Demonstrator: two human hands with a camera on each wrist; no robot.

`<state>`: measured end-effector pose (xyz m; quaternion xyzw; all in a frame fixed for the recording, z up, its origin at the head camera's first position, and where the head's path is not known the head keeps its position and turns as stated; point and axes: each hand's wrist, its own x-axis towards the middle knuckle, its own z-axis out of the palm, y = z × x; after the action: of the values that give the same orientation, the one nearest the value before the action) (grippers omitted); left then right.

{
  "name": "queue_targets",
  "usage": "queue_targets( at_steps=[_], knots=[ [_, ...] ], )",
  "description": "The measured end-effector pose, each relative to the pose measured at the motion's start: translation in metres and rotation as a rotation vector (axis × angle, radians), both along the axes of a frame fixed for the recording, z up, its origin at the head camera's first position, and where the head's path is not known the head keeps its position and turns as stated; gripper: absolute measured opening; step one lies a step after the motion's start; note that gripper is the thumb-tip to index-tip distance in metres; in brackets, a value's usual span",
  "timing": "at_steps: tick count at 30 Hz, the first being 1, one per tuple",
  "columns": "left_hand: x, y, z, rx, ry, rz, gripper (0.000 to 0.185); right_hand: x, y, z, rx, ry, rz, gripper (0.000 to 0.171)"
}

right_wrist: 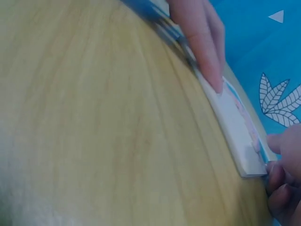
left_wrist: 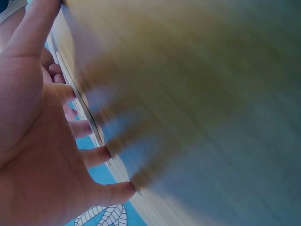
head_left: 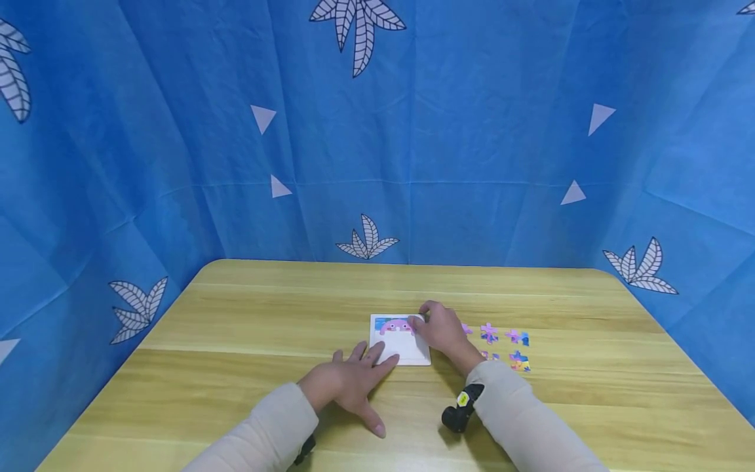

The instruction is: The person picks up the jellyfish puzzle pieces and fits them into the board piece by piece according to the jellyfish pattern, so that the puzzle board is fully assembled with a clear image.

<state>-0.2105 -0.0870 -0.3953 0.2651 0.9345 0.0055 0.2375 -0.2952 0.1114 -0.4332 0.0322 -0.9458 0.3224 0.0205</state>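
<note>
A white puzzle tray [head_left: 407, 354] lies on the table, with joined puzzle pieces [head_left: 395, 326] along its far side showing a pink figure on blue. My left hand [head_left: 352, 381] is spread, its straight fingertips touching the tray's left edge and near-left part, the thumb out to the side on the near side. At the far-right corner of the tray, my right hand [head_left: 442, 329] has its fingers bent and pinches a puzzle piece, mostly covered by the fingers. Up close, a bluish bit [right_wrist: 265, 153] shows by these fingertips [right_wrist: 276, 141].
Several loose puzzle pieces [head_left: 489, 333] lie right of the tray, partly behind my right wrist. The wooden table [head_left: 265, 308] ends at a blue curtain [head_left: 472, 216] with white leaves. A black wrist camera [head_left: 461, 410] hangs below the right sleeve.
</note>
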Motion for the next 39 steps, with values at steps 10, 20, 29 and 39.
queue_targets(
  at_steps=[10, 20, 29, 39],
  knots=[
    [0.0, 0.0, -0.002, -0.001, 0.003, 0.006, 0.117, -0.004, 0.017, 0.012, -0.096, -0.007, 0.051, 0.039],
    [0.001, 0.0, 0.0, 0.017, -0.004, 0.01, 0.117, -0.006, 0.051, 0.034, -0.023, 0.0, 0.143, 0.038],
    [0.001, 0.0, 0.0, 0.017, -0.001, 0.009, 0.117, -0.006, 0.073, 0.034, 0.039, 0.011, 0.176, 0.032],
    [0.0, 0.0, 0.0, 0.017, -0.009, 0.009, 0.117, 0.001, 0.083, 0.028, 0.049, -0.048, 0.19, 0.028]
  ],
)
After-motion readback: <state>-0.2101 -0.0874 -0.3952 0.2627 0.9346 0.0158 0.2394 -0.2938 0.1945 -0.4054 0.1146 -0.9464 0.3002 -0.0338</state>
